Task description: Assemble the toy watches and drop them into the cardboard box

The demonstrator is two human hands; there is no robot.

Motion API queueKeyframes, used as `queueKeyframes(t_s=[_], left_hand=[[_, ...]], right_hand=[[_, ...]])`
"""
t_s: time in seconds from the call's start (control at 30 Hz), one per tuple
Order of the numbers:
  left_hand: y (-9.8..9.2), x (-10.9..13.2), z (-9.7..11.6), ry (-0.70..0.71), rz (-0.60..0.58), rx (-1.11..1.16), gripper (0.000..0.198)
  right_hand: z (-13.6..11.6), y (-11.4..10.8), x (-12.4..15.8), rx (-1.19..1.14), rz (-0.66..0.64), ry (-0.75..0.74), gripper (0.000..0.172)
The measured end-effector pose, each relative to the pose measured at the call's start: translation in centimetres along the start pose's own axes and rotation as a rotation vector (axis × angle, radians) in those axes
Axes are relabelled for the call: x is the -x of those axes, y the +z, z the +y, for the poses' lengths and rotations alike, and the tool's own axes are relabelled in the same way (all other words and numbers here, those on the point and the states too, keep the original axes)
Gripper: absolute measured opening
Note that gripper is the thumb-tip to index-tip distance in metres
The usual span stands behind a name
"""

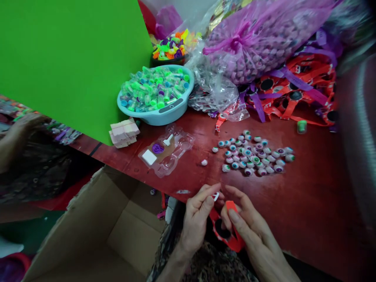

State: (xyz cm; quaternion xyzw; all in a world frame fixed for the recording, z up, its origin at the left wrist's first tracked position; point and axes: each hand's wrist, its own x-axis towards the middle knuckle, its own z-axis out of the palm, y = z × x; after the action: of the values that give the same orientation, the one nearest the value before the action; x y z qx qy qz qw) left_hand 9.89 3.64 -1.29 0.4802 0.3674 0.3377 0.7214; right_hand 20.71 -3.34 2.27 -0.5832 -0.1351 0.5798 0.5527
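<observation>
left hand (197, 213): grip pinching a small white piece (216, 196) beside a red watch (222, 230) | right hand (249, 221): grip grasping the watch's strap | watch: I see it at the table's (317, 192) near edge, between both hands | eyeball-printed balls (248, 153): scattered inward from that edge

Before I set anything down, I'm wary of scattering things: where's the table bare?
Bare red tabletop lies right of the white eyeball-patterned balls and the right hand. It's crowded farther back, around the light-blue plastic basin and red straps.
</observation>
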Motion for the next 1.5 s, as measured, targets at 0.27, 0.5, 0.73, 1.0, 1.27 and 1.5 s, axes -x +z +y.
queueKeyframes(t_s=[0.27,0.5,0.73,1.0,1.27,1.5], left_hand=[[0.3,0.5,0.3,0.056,-0.067,-0.003,0.031],[0.8,0.4,1.0,0.102,-0.076,-0.048,0.027],[1.1,0.1,1.3,0.014,-0.154,-0.013,0.024],[1.3,-0.2,1.3,-0.141,-0.11,0.26,0.017],[1.0,0.0,1.7,-0.185,-0.106,0.12,0.016],[1.7,0.2,1.9,-0.305,0.007,-0.014,0.012]], right_hand=[[0.5,-1.2,-0.7,-0.056,-0.158,0.054,0.037],[0.7,-0.9,-1.0,-0.044,-0.078,0.075,0.04],[1.2,-1.3,-2.0,-0.144,-0.115,0.04,0.035],[1.8,-2.0,-2.3,-0.221,-0.018,0.032,0.037],[2.1,-2.0,-2.6,-0.348,-0.017,0.018,0.04],[1.1,-2.9,-1.2,0.231,0.036,-0.197,0.025]])
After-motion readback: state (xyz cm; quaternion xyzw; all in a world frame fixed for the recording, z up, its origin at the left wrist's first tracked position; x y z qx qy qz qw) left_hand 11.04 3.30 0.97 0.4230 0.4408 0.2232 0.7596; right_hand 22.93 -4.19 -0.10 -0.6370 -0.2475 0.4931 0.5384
